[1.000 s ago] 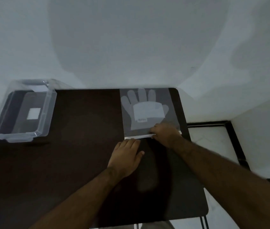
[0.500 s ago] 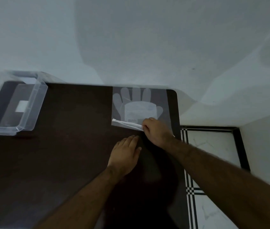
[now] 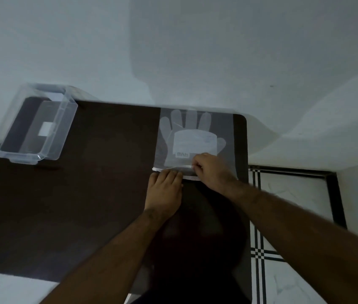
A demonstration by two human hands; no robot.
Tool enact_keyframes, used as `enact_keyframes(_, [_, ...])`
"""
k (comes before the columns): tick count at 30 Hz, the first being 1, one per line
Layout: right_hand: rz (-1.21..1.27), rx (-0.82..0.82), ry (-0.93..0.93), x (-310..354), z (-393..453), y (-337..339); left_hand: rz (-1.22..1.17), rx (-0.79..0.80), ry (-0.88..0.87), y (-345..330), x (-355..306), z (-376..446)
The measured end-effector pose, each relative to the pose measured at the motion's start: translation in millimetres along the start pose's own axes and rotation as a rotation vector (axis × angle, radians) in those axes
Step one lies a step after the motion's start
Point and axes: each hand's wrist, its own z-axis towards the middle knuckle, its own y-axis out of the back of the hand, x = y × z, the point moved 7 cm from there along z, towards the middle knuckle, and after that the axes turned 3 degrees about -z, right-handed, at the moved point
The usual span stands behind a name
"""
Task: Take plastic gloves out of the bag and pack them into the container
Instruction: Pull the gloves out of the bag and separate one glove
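A clear plastic bag (image 3: 226, 130) lies flat at the far right of the dark table (image 3: 99, 194). Inside it show translucent plastic gloves (image 3: 186, 128) and a white label. My right hand (image 3: 213, 170) pinches the upper white strip at the bag's near, open edge. My left hand (image 3: 165, 189) lies flat with its fingertips pressing the lower strip of that edge onto the table. An empty clear container (image 3: 64, 128) stands at the table's far left corner.
A pale wall rises directly behind the table. To the right of the table is white tiled floor (image 3: 287, 216) with black lines. The table's right edge runs close beside the bag.
My left hand has slid forward onto the bag's near edge. My right hand's fingers have pulled the upper strip away from the lower one, so the mouth gapes a little.
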Motion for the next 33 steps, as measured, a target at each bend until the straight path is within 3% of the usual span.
enact_keyframes(12, [0.051, -0.145, 0.039, 10, 23, 8, -0.030, 0.117, 0.074, 5, 5, 16])
enact_keyframes(23, [0.059, -0.131, -0.031, 0, 39, -1, 0.099, 0.172, 0.022, 8, -5, 45])
enact_keyframes(33, [0.057, -0.060, -0.082, -8, 51, -2, 0.201, 0.172, -0.126, -1, -12, 54])
